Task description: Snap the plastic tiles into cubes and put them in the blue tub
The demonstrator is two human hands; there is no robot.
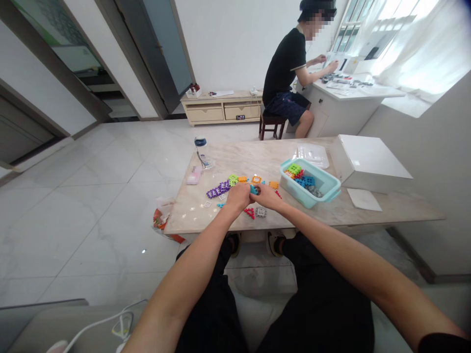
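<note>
Both hands meet over the marble-look table, their fingers closed around a small blue plastic building piece (253, 189). My left hand (239, 196) grips it from the left, and my right hand (267, 195) pinches it from the right. Left of them lies a row of purple pieces (219, 189), with a lime green piece (232, 179) at its end. Orange pieces (256, 180) lie just beyond the hands. Nearer to me are a red triangular piece (249, 213) and a grey square piece (261, 212). The fingers hide part of the blue piece.
A pale teal bin (308, 196) with sorted pieces stands to the right, before a clear plastic lid (312, 156) and a white box (373, 159). A water bottle (203, 153) stands at the far left. Another person (285, 68) sits working at a white desk (353, 90).
</note>
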